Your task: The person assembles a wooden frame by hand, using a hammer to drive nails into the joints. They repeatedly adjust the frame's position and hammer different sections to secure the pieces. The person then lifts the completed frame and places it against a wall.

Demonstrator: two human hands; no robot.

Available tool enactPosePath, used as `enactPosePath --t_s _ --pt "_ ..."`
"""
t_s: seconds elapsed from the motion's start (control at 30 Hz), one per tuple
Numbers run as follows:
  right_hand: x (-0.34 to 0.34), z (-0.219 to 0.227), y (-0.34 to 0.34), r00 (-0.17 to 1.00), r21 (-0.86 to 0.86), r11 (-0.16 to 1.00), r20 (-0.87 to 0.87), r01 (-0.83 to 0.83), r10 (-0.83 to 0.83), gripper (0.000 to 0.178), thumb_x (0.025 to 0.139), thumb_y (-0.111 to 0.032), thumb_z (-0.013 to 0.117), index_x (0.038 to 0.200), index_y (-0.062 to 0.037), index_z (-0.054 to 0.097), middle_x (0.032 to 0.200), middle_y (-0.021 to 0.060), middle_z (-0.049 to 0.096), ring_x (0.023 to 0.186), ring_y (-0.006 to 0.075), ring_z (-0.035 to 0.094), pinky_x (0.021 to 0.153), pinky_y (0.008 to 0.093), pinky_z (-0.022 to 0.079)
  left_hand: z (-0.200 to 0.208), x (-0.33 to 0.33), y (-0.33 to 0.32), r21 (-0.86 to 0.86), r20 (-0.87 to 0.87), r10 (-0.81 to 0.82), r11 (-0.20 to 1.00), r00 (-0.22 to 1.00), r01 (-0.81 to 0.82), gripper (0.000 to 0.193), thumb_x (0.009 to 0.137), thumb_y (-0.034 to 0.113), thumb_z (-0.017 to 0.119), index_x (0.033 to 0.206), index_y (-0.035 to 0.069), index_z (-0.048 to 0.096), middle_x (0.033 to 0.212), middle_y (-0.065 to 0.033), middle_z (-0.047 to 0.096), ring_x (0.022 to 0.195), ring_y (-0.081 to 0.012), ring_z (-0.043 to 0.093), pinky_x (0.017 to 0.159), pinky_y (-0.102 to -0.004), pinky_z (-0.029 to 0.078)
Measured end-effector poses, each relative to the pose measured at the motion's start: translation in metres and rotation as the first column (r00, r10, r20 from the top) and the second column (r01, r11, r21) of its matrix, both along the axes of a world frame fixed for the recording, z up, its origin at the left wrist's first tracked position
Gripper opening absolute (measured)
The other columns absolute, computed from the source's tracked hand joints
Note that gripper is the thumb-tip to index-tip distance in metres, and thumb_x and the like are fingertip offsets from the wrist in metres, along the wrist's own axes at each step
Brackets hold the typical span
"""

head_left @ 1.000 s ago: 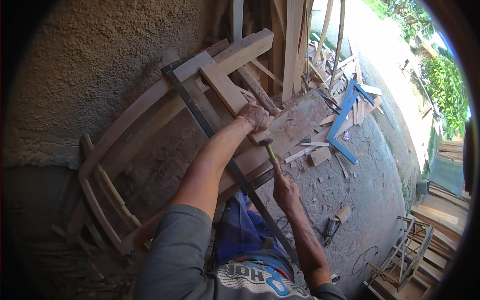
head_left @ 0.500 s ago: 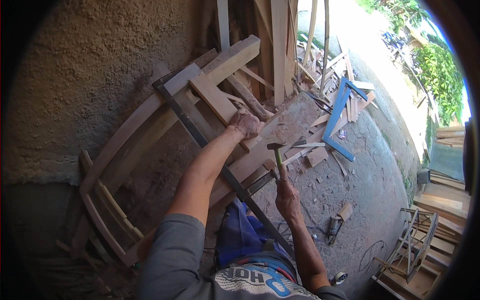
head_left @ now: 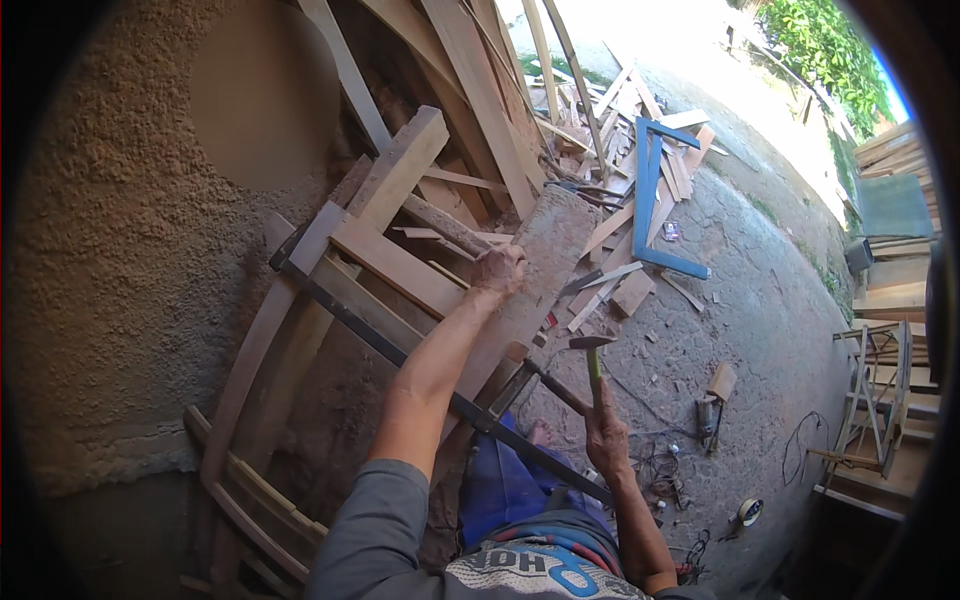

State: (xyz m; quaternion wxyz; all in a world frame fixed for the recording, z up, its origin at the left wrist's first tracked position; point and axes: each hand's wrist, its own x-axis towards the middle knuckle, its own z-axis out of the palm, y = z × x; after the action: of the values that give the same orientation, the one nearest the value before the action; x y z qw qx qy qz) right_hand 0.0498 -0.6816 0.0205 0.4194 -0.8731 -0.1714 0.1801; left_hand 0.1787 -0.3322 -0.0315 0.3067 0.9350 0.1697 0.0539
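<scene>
My left hand (head_left: 500, 268) is closed in a fist at the right end of a wooden slat (head_left: 395, 265), resting by a thick board (head_left: 545, 262). What its fingers hold, if anything, is hidden. In my right hand (head_left: 606, 440) is a hammer (head_left: 596, 366) with a green handle and dark head, raised off to the right of the wood. The slat belongs to a wooden frame with a curved rail (head_left: 250, 365). A long dark bar clamp (head_left: 365, 330) spans that frame beneath my left forearm, its screw handle (head_left: 560, 391) near the hammer.
A blue angled frame (head_left: 645, 200) lies on scrap wood (head_left: 590, 135). Tall planks (head_left: 470, 80) lean at the back by the rough wall (head_left: 120, 250). On the concrete floor are a power tool (head_left: 708, 420), cables (head_left: 660, 475) and a tape roll (head_left: 750, 512). A wooden chair-like frame (head_left: 880, 400) stands right.
The hammer in my right hand has moved farther from my left hand, down and to the right. My left hand stays closed by the slat. The whole view has turned and shifted.
</scene>
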Motion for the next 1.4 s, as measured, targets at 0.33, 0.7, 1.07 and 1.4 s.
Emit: enactPosePath --t_s 0.33,0.7,1.07,1.4 --pt "0.003 -0.013 -0.013 0.997 0.099 0.992 -0.009 0.074 -0.073 0.067 0.099 -0.012 0.061 0.160 -0.0117 0.033 0.120 0.0326 0.065 0.105 0.0424 0.071 0.085 0.0417 0.055 -0.040 0.026 -0.018 0.495 0.036 -0.210 0.853 0.977 0.165 0.012 0.084 0.017 0.065 0.092 0.007 0.065 0.098 -0.0146 0.067 0.094 -0.0323 0.069 0.082 -0.0436 0.056" --pt "0.007 -0.011 -0.019 0.989 0.103 0.989 -0.114 0.106 -0.094 0.068 0.099 -0.013 0.061 0.160 -0.0124 0.033 0.114 0.0316 0.068 0.102 0.0378 0.072 0.085 0.0400 0.054 -0.035 0.030 -0.010 0.402 -0.122 -0.155 0.895 0.980 0.191 0.029 0.083 0.024 0.075 0.101 0.003 0.065 0.104 -0.0164 0.067 0.099 -0.0325 0.069 0.082 -0.0454 0.057" --pt "0.007 -0.010 -0.031 0.960 0.121 0.981 -0.257 0.149 -0.114 0.071 0.100 -0.012 0.060 0.163 -0.0147 0.027 0.147 0.0250 0.055 0.137 0.0346 0.054 0.108 0.0352 0.043 -0.024 0.036 0.017 -0.235 -0.099 0.102 0.964 0.990 -0.123 0.023 0.088 0.025 0.068 0.098 0.006 0.075 0.098 -0.0189 0.074 0.094 -0.0355 0.072 0.083 -0.0460 0.056" --pt "0.001 -0.023 -0.035 0.964 0.127 0.980 -0.236 0.152 -0.119 0.070 0.100 -0.012 0.060 0.162 -0.0139 0.029 0.153 0.0261 0.048 0.142 0.0353 0.048 0.113 0.0355 0.039 -0.007 0.015 -0.004 0.114 -0.087 -0.071 0.990 0.994 0.080 0.019 0.088 0.025 0.067 0.094 0.009 0.075 0.106 -0.0149 0.070 0.099 -0.0353 0.070 0.085 -0.0479 0.056"
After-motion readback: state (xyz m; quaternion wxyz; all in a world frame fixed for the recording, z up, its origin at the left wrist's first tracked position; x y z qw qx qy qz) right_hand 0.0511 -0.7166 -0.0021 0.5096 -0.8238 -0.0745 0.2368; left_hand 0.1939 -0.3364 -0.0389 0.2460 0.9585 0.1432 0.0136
